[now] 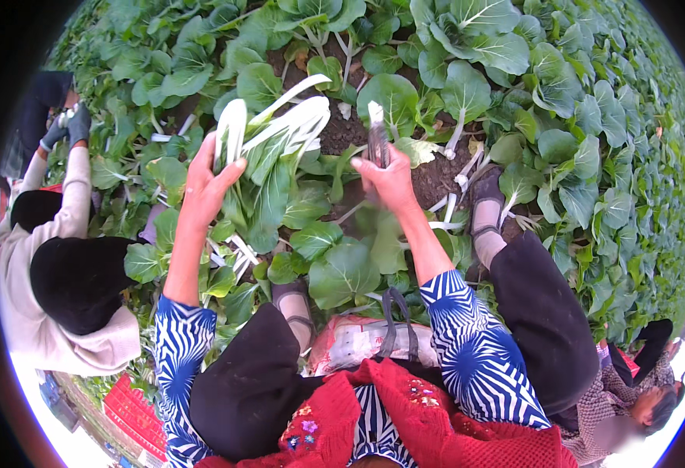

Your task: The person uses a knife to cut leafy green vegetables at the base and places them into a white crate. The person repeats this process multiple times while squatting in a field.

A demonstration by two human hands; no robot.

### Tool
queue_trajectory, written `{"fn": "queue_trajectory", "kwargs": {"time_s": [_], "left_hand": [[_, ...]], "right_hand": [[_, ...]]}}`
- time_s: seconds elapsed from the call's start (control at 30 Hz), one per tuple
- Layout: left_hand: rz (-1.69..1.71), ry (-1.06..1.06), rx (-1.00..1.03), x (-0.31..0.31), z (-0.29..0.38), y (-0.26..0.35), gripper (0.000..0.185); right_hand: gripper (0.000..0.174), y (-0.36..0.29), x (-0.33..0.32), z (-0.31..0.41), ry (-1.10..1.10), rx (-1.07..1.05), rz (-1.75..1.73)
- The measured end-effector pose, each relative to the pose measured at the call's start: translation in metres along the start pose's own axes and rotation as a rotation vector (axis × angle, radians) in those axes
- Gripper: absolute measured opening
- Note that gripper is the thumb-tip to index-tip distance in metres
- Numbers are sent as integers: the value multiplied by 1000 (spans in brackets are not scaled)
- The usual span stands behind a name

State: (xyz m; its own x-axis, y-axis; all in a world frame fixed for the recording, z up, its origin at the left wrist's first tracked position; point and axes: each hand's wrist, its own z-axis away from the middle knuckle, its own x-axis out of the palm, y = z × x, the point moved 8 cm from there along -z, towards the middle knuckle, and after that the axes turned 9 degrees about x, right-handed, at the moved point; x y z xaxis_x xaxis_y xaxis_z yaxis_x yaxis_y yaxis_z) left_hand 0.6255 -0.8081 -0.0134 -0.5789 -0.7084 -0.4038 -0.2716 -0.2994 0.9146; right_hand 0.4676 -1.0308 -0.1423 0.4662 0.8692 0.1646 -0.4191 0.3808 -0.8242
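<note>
My left hand grips a bunch of bok choy, its white stalks pointing up and its green leaves hanging below. My right hand is closed around a dark, narrow tool, likely a knife, blurred at this moment. A whitish patch shows at its upper end; whether that is blade or a bit of stalk I cannot tell. The tool stands apart from the bunch, to its right. Below both hands grow leafy bok choy plants, and cut white stalks lie on the soil by my right foot.
Between my legs sits a printed bag with dark handles. At the left, a co-worker's gloved hands are among the leaves. Red plastic crates stand at lower left. Another person is at lower right. Dense plants fill the right side.
</note>
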Motion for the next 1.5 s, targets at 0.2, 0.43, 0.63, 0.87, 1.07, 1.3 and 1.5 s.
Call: {"fn": "queue_trajectory", "kwargs": {"time_s": [0.2,0.43,0.63,0.87,1.07,1.3,1.5], "left_hand": [[429,148,-221,-8,73,43,68],[-108,-79,-99,3,71,54,64],[86,-254,48,45,69,98,61],[189,-476,-163,109,88,65,74],[-93,-425,-215,65,53,42,53],[-622,-401,489,89,-43,12,46],[-1019,-583,315,91,-46,-98,39]], "right_hand": [[67,-101,58,71,-371,-282,-533],[35,-119,22,121,-89,-358,-74],[24,-112,13,142,-48,-312,83],[26,-80,36,129,-196,-283,135],[24,-36,1,83,90,-179,591],[33,-25,-1,-13,144,-153,924],[27,-12,31,-96,61,-134,1004]]}}
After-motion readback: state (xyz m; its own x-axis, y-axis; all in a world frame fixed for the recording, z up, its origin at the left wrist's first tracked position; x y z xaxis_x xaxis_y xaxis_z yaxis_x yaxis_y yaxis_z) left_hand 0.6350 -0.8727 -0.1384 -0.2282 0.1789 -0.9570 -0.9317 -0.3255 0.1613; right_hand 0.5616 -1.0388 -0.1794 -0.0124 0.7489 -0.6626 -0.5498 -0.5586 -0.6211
